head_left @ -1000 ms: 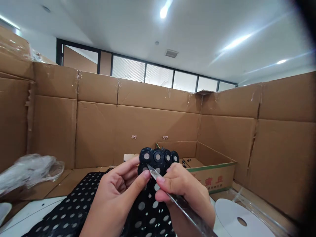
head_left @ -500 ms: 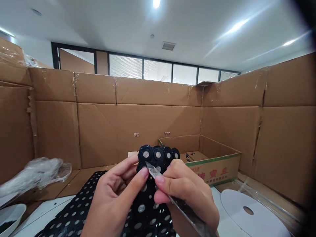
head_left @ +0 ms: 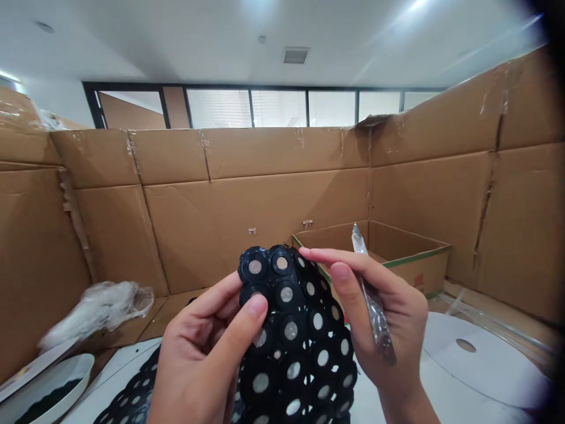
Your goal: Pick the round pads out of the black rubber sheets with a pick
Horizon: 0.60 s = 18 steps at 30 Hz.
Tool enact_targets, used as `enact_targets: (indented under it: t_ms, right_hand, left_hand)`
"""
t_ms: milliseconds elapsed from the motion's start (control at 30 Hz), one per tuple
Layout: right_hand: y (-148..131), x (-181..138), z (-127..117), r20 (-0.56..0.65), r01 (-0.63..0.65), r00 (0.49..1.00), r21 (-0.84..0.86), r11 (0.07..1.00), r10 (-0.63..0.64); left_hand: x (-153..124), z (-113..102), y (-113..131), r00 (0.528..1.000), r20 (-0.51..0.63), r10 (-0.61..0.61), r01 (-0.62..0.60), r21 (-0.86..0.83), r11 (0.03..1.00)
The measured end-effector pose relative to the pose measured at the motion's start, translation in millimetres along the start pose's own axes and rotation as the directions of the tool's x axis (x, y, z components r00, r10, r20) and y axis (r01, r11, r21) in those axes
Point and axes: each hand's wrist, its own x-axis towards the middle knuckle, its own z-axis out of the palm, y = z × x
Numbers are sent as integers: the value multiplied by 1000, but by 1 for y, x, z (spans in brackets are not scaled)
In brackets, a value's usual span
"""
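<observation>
I hold up a black sheet of joined round pieces with grey centres [head_left: 291,330], its top raised in front of me. My left hand [head_left: 203,359] grips its left side, thumb pressed on the front. My right hand [head_left: 379,318] holds the sheet's right edge with the fingertips and also carries a thin blade [head_left: 371,294] wrapped in clear film, pointing up along the palm. The sheet's lower part hangs down toward the white table [head_left: 388,406].
Taped cardboard walls [head_left: 265,194] close in the table on three sides. An open cardboard box [head_left: 397,259] stands at the back right. A white disc with a hole [head_left: 477,359] lies at right. At left lie crumpled clear plastic [head_left: 101,306] and a white bowl [head_left: 48,388].
The blade tip has lifted off the sheet and now points upward in my right hand. My right fingers moved onto the sheet's edge. The sheet rose higher, and the view tilted down.
</observation>
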Motion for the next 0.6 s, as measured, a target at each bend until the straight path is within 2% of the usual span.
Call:
enact_targets:
  t_ms: [433,600]
  right_hand:
    - [-2,0,3,62,0,998,27,1000,-2]
    - [0,-1,4,58,-42,997,0,999,42]
  left_hand:
    - [-4,-5,-2,997,-13,81,-81,25,996]
    - [-4,-2,1,995,-87,41,-41,3,999]
